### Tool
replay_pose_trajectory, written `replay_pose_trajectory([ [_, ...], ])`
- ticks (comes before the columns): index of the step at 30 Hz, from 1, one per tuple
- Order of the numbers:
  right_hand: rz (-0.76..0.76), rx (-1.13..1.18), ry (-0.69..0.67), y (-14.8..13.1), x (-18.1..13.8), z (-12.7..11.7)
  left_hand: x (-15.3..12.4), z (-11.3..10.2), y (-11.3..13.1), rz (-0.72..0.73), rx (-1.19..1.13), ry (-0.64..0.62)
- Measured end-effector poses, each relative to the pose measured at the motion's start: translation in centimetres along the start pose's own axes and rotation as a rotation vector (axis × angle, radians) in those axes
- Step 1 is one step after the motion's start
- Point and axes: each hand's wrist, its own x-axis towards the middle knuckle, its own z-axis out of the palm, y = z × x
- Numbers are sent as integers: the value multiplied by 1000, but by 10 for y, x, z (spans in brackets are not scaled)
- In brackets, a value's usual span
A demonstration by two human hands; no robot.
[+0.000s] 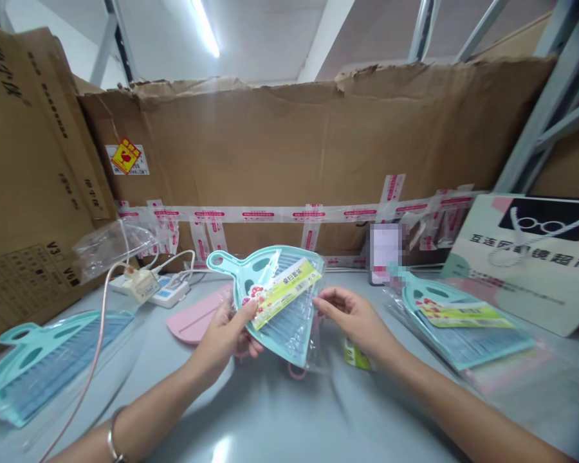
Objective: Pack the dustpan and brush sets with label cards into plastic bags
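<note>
My left hand (226,334) grips the lower left edge of a teal dustpan-and-brush set (275,302), thumb on its yellow-green label (287,290). The set is in a clear plastic bag and is held tilted above the grey table (280,418), handle pointing up and left. My right hand (352,316) is at the set's right edge, fingers curled and pinching the clear bag. A bracelet is on my left wrist.
Another teal set (43,363) lies at the left, and a bagged teal set (463,328) lies at the right. A pink dustpan (197,315) rests behind my left hand. A white power strip (164,289) with cables, a cardboard wall (318,154) and a printed sign (531,257) stand behind.
</note>
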Motion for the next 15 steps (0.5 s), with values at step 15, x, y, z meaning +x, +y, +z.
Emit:
replay_pose_trajectory([
  [15,23,204,124,8,2,5,-2,3,-6,55,-66,-48],
])
